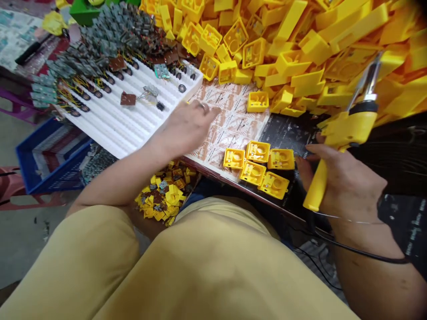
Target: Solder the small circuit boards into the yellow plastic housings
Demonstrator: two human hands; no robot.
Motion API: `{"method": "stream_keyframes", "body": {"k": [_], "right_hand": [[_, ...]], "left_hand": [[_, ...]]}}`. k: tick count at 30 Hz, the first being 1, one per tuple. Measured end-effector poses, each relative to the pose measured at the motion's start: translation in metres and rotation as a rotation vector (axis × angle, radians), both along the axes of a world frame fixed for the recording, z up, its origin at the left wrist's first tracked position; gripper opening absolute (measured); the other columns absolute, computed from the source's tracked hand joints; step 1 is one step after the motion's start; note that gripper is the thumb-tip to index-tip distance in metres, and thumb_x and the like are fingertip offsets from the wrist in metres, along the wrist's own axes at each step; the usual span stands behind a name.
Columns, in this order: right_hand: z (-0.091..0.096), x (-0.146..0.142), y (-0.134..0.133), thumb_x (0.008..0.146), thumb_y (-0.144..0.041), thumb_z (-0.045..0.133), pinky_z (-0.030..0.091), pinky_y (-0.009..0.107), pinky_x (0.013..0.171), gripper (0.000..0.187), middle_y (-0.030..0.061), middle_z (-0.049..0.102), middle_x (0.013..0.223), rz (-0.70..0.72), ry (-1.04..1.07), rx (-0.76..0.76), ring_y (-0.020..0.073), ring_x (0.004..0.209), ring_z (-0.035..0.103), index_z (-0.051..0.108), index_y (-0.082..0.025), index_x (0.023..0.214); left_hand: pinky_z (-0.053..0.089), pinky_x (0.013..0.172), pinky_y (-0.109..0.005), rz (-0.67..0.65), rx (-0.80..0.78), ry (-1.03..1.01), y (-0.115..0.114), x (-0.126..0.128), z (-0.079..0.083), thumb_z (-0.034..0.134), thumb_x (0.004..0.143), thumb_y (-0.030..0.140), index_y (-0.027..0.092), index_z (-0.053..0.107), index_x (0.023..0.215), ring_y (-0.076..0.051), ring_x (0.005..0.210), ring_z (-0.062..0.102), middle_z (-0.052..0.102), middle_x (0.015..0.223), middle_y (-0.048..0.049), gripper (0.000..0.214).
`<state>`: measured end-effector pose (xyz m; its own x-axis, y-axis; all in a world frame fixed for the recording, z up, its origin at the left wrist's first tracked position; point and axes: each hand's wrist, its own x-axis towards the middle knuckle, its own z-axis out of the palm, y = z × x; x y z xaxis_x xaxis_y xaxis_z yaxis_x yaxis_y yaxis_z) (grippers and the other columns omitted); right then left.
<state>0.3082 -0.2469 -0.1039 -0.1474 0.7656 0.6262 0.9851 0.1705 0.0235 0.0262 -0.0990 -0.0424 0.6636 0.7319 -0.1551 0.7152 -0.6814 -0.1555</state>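
My right hand (347, 182) is wrapped round the yellow handle of a soldering gun (353, 126), its metal tip pointing up and away, above the table's right side. My left hand (190, 126) is low over the patterned table surface, by the right edge of a white foam board (133, 126). Its fingers are curled, the tips hidden; what they hold, if anything, I cannot make out. Several open yellow plastic housings (256, 151) with small metal parts inside are grouped near the table's front edge, between my hands. Another yellow housing (258, 102) lies farther back.
A large heap of yellow housings (287, 58) fills the back right. Wired circuit boards (110, 40) crowd the foam board's far side; a brown board (128, 98) lies nearer. At left stands a blue crate (50, 155). Yellow pieces (167, 195) fill a space below the table. A black cable (360, 253) crosses my right wrist.
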Motion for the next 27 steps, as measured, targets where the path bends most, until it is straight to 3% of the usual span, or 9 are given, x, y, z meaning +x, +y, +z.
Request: {"method": "stream_keyframes", "body": {"k": [2,6,10,12,15,17,19,22,27], "right_hand": [[0.004,0.0,-0.003,0.099,-0.033,0.066,0.041,0.029,0.054,0.023,0.0019,0.072,0.087,0.046,-0.04,0.047,0.0172,0.062,0.064,0.059,-0.023,0.12],[0.009,-0.001,-0.007,0.097,-0.03,0.07,0.044,0.028,0.057,0.028,-0.0009,0.063,0.077,0.1,-0.058,0.028,0.0161,0.062,0.063,0.059,-0.021,0.121],[0.006,0.0,-0.009,0.096,-0.027,0.071,0.045,0.027,0.058,0.03,-0.0013,0.06,0.076,0.108,-0.028,0.025,0.0153,0.061,0.061,0.059,-0.02,0.122],[0.004,0.001,-0.009,0.098,-0.029,0.069,0.044,0.027,0.057,0.028,-0.0017,0.059,0.076,0.106,-0.014,0.015,0.0148,0.06,0.059,0.059,-0.02,0.122],[0.001,0.002,-0.011,0.099,-0.029,0.068,0.044,0.027,0.058,0.026,-0.0018,0.061,0.077,0.114,-0.006,-0.003,0.0146,0.061,0.059,0.059,-0.021,0.122],[0.0,0.002,-0.013,0.098,-0.028,0.069,0.045,0.026,0.06,0.027,-0.0021,0.061,0.077,0.118,0.001,-0.001,0.0141,0.062,0.06,0.059,-0.021,0.123],[-0.001,0.001,-0.016,0.097,-0.026,0.07,0.045,0.025,0.06,0.029,-0.0021,0.06,0.078,0.123,0.016,0.004,0.0136,0.062,0.06,0.059,-0.02,0.123],[0.0,-0.001,-0.019,0.096,-0.023,0.072,0.046,0.025,0.06,0.03,-0.0017,0.06,0.078,0.144,0.045,0.014,0.0133,0.061,0.06,0.059,-0.019,0.122],[0.001,0.0,-0.025,0.091,-0.018,0.077,0.048,0.025,0.064,0.036,-0.0021,0.062,0.078,0.167,0.087,0.041,0.013,0.06,0.059,0.059,-0.02,0.122]], "left_hand": [[0.047,0.114,-0.06,-0.01,-0.04,0.073,0.028,-0.012,0.004,0.049,0.092,0.004,0.018,0.055,0.153,-0.04,0.149,0.048,0.055,0.158,-0.0182,0.063],[0.052,0.108,-0.056,-0.031,-0.088,0.068,0.056,-0.015,0.007,0.055,0.089,0.01,0.022,0.065,0.141,-0.037,0.13,0.061,0.068,0.137,-0.0147,0.054],[0.057,0.103,-0.039,-0.104,-0.322,-0.463,0.046,-0.001,-0.01,0.061,0.093,0.024,0.023,0.037,0.162,-0.025,0.13,0.059,0.049,0.159,-0.014,0.072],[0.055,0.106,-0.038,-0.127,-0.406,-0.624,0.037,0.002,-0.029,0.062,0.095,0.031,0.02,0.043,0.157,-0.024,0.13,0.059,0.052,0.155,-0.0144,0.067],[0.05,0.11,-0.051,-0.068,-0.236,-0.538,0.025,-0.002,-0.053,0.063,0.095,0.045,0.015,0.06,0.142,-0.031,0.123,0.064,0.064,0.138,-0.017,0.056],[0.049,0.107,-0.057,-0.06,-0.123,-0.405,0.019,-0.006,-0.058,0.06,0.097,0.052,0.016,0.063,0.14,-0.036,0.121,0.066,0.067,0.134,-0.0176,0.056],[0.051,0.103,-0.056,-0.077,-0.078,-0.293,0.014,-0.007,-0.054,0.053,0.101,0.051,0.017,0.064,0.14,-0.037,0.117,0.068,0.072,0.128,-0.0167,0.053],[0.054,0.095,-0.044,-0.061,-0.088,-0.235,0.01,0.002,-0.043,0.041,0.106,0.038,0.013,0.065,0.136,-0.031,0.109,0.072,0.077,0.113,-0.015,0.046],[0.054,0.094,-0.04,-0.164,-0.202,-0.209,0.003,0.016,-0.029,0.04,0.105,0.034,0.012,0.071,0.124,-0.028,0.106,0.071,0.076,0.107,-0.0143,0.042]]}}
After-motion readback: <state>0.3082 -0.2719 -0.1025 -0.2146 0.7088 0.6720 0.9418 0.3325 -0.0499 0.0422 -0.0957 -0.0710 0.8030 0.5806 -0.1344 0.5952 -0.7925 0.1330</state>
